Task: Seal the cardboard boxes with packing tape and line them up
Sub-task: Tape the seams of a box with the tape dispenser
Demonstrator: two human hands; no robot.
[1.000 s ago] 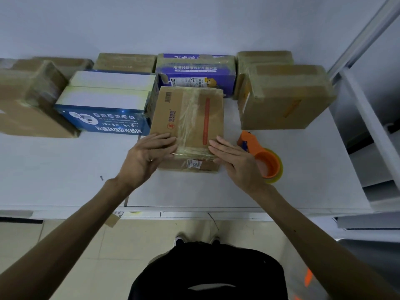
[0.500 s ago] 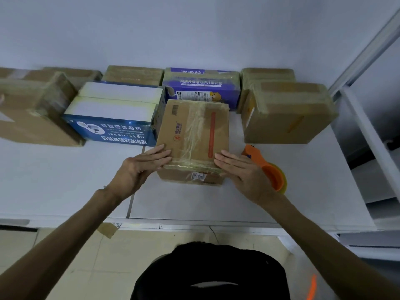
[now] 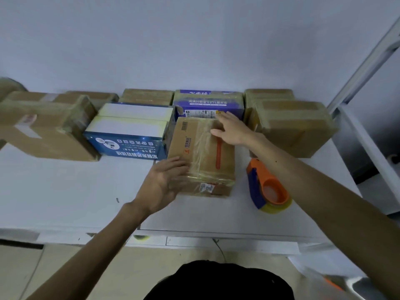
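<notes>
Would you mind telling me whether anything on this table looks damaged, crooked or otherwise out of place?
The clear tape across the middle brown box lies wrinkled and creased, not smooth. The purple box behind it seems torn at its near left corner. Nothing else stands out.

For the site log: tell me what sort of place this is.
Likely a parcel packing station: taped cardboard boxes lined along the wall, a white worktable, and an orange tape dispenser.
</notes>
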